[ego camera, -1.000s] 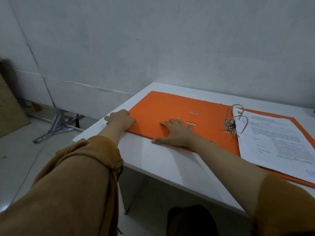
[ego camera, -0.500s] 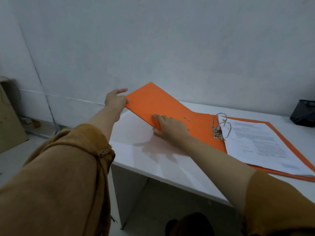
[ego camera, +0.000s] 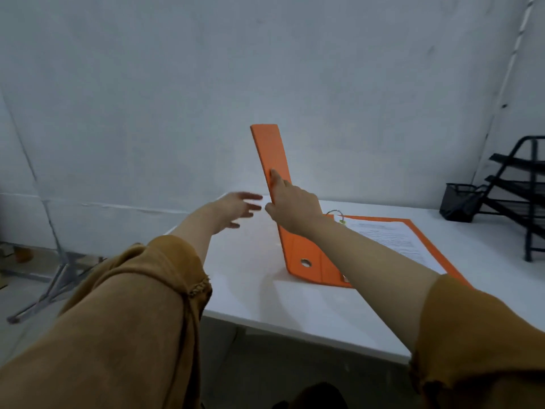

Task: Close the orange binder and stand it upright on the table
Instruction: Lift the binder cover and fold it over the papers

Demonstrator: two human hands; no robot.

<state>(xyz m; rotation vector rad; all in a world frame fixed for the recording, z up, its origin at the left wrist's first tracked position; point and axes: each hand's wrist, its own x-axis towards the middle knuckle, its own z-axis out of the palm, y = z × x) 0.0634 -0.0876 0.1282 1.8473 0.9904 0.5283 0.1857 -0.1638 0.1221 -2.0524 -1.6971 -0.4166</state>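
The orange binder [ego camera: 272,152] lies open on the white table [ego camera: 295,308]. Its left cover is raised nearly upright, seen edge-on, and its spine with a round finger hole faces me. The right cover lies flat under a stack of printed sheets [ego camera: 392,239], with the metal rings [ego camera: 336,215] just behind my right wrist. My right hand [ego camera: 290,206] holds the raised cover partway up, fingers against its edge. A little to the left of the cover, my left hand [ego camera: 240,208] hovers with fingers spread, touching nothing.
A black mesh pen holder [ego camera: 460,202] and a black wire tray rack [ego camera: 519,190] stand at the table's back right. A grey wall runs close behind the table. A metal stand [ego camera: 56,276] is on the floor to the left.
The left cover has swung up from flat on the table to nearly upright. My left hand has let go of it and now hovers beside it. My right hand stays on the cover.
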